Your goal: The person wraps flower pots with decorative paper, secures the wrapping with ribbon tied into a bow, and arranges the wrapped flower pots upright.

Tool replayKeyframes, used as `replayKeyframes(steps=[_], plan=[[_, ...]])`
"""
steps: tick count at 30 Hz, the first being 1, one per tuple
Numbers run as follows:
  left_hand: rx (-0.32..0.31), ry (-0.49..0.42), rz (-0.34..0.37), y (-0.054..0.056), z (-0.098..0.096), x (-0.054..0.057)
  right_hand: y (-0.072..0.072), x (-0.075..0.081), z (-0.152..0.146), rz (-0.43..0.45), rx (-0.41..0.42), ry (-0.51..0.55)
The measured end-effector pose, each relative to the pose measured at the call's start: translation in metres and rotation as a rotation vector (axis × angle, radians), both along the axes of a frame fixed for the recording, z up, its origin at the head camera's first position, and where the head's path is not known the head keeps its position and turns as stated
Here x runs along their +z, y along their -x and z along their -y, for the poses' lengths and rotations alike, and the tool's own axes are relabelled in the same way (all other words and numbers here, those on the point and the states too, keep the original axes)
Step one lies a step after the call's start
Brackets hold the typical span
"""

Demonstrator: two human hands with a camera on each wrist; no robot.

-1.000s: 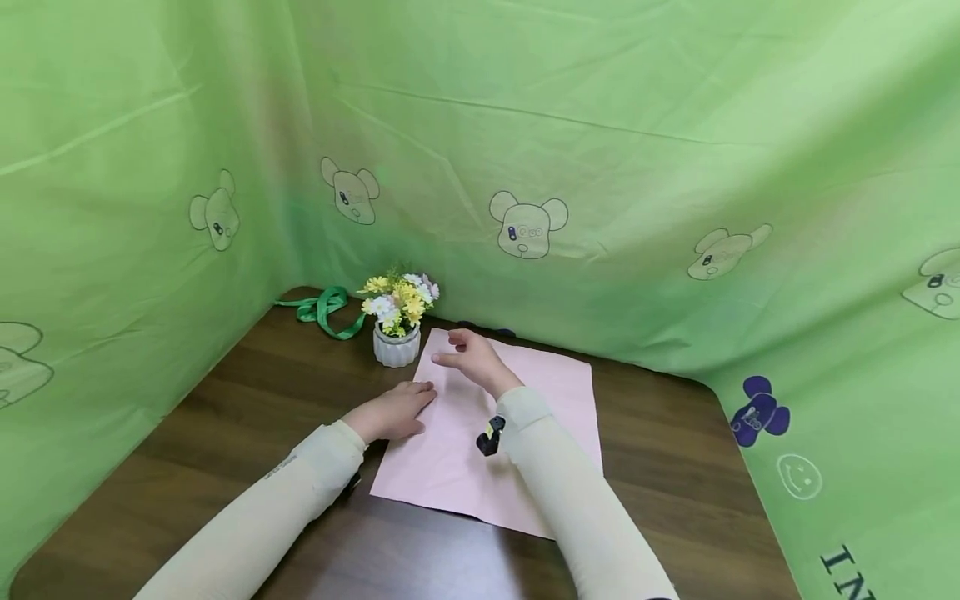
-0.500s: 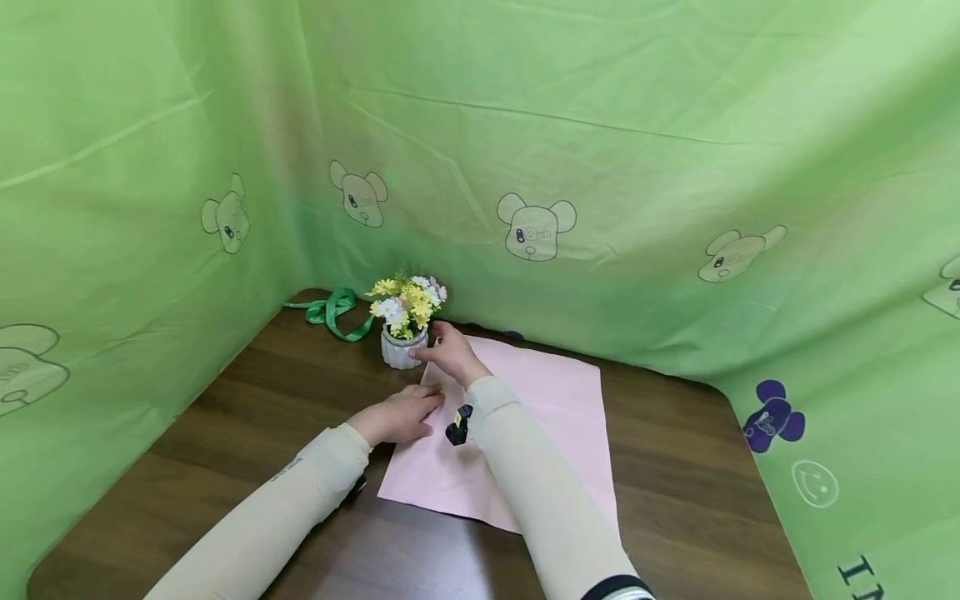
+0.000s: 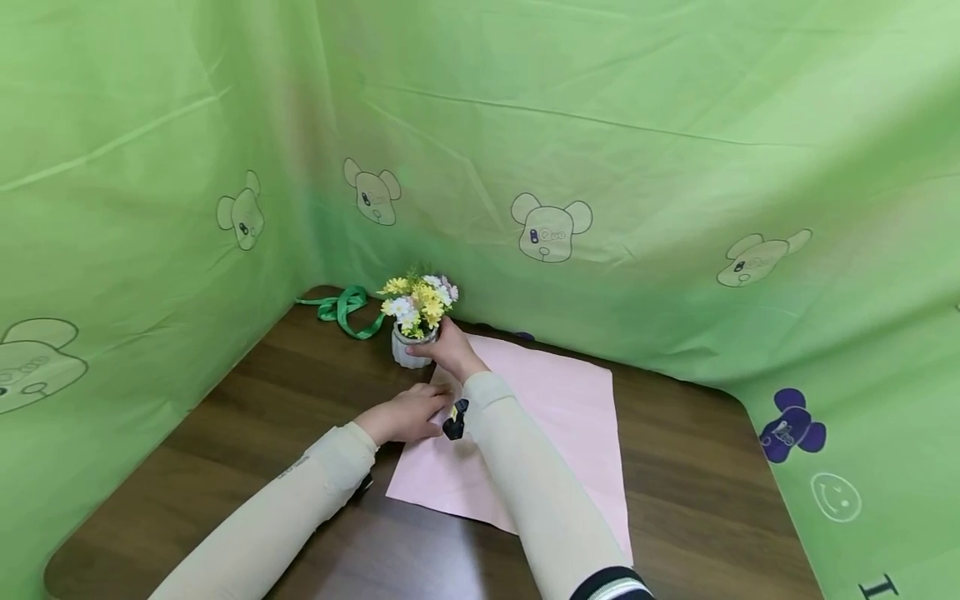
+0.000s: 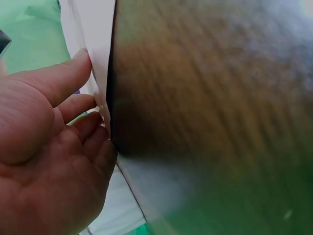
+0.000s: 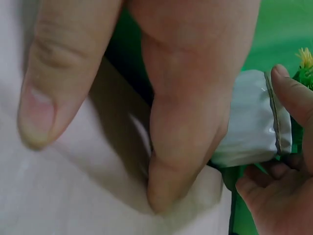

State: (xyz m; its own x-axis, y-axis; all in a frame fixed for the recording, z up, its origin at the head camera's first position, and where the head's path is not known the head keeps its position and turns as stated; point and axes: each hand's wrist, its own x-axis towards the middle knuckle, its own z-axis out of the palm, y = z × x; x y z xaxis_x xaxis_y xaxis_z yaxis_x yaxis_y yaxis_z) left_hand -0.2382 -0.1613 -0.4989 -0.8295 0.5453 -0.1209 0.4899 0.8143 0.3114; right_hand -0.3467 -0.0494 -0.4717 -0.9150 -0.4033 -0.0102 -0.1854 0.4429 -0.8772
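A white ridged flower pot (image 3: pixel 406 348) with yellow and white flowers (image 3: pixel 422 307) stands near the table's back left. My right hand (image 3: pixel 453 348) grips the pot from its right side, the thumb across its front. In the right wrist view, that hand (image 5: pixel 288 191) holds the pot (image 5: pixel 249 117) by its rim. My left hand (image 3: pixel 405 414) rests on the left edge of a pink sheet (image 3: pixel 547 400), fingers extended. The left wrist view shows this hand (image 4: pixel 54 166) against the sheet's edge (image 4: pixel 95 29).
A green ribbon (image 3: pixel 343 308) lies loosely at the back left corner of the dark wooden table (image 3: pixel 697 475). Green curtains (image 3: pixel 637 125) with printed bear heads hang behind and along both sides. Small black cameras sit at both wrists.
My right hand has moved left from above the pink sheet to the flower pot and taken hold of it. My left hand has stayed on the sheet's left edge.
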Motion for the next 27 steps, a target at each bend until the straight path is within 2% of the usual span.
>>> replayKeyframes(steps=[6, 7, 9, 14, 17, 23, 25, 27], plan=[[-0.046, 0.062, -0.035, -0.002, 0.0, -0.003, 0.002, 0.0, 0.008, -0.033, -0.012, -0.016], [-0.06, 0.08, -0.044, -0.001, 0.001, -0.007, 0.002, 0.0, 0.009, -0.041, -0.014, -0.018], [-0.068, 0.104, -0.03, -0.002, 0.002, -0.009, 0.003, -0.001, 0.011, -0.05, -0.016, -0.023], [-0.045, 0.11, 0.003, 0.0, 0.001, -0.016, 0.004, -0.005, 0.013, -0.049, -0.049, -0.05], [-0.027, 0.133, -0.007, 0.003, 0.001, -0.022, 0.004, -0.006, 0.013, -0.047, -0.064, -0.053], [-0.029, 0.175, 0.011, 0.001, -0.004, -0.013, 0.004, -0.01, 0.009, -0.075, -0.101, -0.07], [-0.026, 0.176, 0.039, -0.001, -0.005, -0.006, 0.003, -0.011, 0.007, -0.088, -0.101, -0.061], [-0.028, 0.175, 0.043, -0.001, -0.003, -0.008, 0.004, -0.01, 0.005, -0.102, -0.093, -0.049]])
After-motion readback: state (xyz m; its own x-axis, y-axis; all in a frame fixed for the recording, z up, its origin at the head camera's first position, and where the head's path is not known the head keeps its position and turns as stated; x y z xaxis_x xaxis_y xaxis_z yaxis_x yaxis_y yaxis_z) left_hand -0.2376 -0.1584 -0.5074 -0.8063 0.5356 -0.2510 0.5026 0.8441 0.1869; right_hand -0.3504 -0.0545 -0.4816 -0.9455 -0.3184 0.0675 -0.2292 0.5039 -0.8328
